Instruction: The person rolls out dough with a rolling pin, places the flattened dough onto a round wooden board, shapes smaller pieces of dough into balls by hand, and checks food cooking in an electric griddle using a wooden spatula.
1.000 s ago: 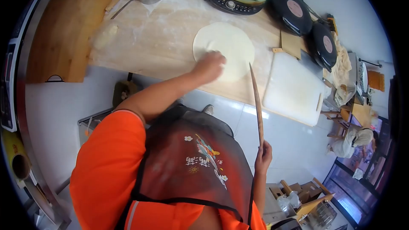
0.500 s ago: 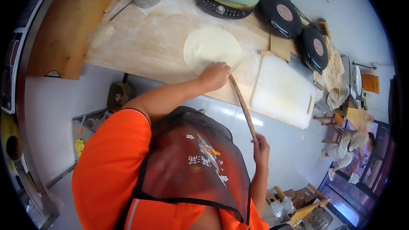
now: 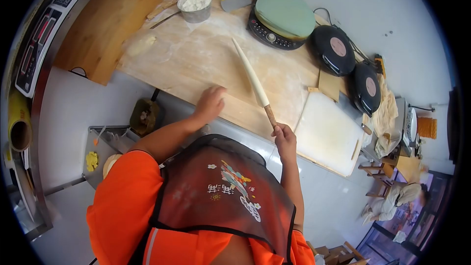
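Note:
My right hand [image 3: 285, 140] is closed around the bare end of a wooden rolling pin [image 3: 270, 115]. A pale dough sheet [image 3: 251, 76] is wrapped or draped along the rest of the pin, hiding it, and narrows to a point over the floured wooden board [image 3: 191, 64]. At the front edge of that board is my left hand [image 3: 210, 104], with nothing in it and its fingers loosely bent, apart from the pin. Farther left on the board lies a lump of dough [image 3: 142, 45].
A metal bowl of flour [image 3: 195, 7] stands at the back. Behind to the right are a round griddle [image 3: 284, 17] with a green top and two black round pans [image 3: 333, 49]. A white cutting board [image 3: 328, 132] lies at right. A person [image 3: 395, 201] is far off at right.
The flat round dough sheet has come up off the board onto the rolling pin. My right hand has raised the pin over the board; my left hand has let go and moved left.

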A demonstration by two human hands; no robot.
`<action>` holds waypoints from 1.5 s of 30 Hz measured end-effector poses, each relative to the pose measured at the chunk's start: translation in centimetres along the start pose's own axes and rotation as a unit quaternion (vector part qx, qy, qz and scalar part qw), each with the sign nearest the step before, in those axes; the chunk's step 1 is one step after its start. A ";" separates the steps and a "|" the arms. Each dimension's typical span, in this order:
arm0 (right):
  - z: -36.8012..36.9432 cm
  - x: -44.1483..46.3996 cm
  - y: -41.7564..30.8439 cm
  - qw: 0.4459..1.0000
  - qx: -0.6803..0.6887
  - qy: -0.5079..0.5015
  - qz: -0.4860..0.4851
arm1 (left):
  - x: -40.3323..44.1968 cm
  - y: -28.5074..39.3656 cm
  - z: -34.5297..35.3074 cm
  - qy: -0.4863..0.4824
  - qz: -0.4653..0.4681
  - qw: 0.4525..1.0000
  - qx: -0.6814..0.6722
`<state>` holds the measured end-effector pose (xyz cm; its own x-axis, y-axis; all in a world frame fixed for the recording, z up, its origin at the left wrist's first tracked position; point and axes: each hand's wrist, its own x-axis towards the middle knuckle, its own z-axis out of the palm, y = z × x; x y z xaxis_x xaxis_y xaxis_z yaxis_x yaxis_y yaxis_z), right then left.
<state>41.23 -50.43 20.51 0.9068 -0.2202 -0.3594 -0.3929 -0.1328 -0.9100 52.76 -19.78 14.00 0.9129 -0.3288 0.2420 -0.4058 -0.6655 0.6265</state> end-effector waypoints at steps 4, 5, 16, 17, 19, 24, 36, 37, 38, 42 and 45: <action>0.0 0.7 -2.9 0.988 0.119 -0.081 0.059 | -2.8 -3.9 -1.6 -0.028 -0.068 0.984 0.164; -0.3 1.1 -3.3 0.983 0.140 -0.097 0.071 | -3.4 -4.8 -1.6 -0.047 -0.076 0.979 0.183; -5.4 4.2 -1.2 0.988 -0.116 0.014 -0.102 | -3.9 -5.6 -0.6 -0.044 -0.094 0.966 0.238; -5.2 4.9 1.2 0.982 -0.149 0.020 -0.111 | -3.9 -5.5 -0.7 -0.045 -0.096 0.965 0.238; -4.4 4.8 3.4 0.950 -0.288 0.019 -0.116 | -3.8 -5.5 -0.7 -0.047 -0.098 0.965 0.238; -2.5 3.3 5.2 0.917 -0.375 -0.001 -0.138 | -3.6 -5.1 -1.1 -0.070 -0.118 0.961 0.239; -4.4 4.6 4.9 0.930 -0.318 0.139 -0.122 | -3.0 -5.2 -1.2 -0.119 -0.125 0.950 0.262; -4.9 4.6 4.5 0.953 -0.263 0.145 -0.045 | -2.9 -5.3 -1.2 -0.124 -0.129 0.948 0.262; -5.6 5.0 5.0 0.953 -0.233 0.174 -0.086 | -2.9 -5.4 -1.2 -0.132 -0.134 0.946 0.264; -7.3 7.3 7.9 0.927 -0.177 0.277 -0.181 | -2.7 -5.6 -1.1 -0.157 -0.143 0.940 0.268; -9.4 8.3 6.5 0.942 -0.253 0.206 -0.082 | -2.5 -5.2 -1.9 -0.182 -0.165 0.933 0.263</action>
<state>44.79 -62.18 13.49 0.8668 -0.4984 -0.0165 -0.3687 -0.6182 -0.6942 52.64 -14.20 11.50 0.9553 -0.1893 -0.2272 -0.1580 -0.9762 0.1488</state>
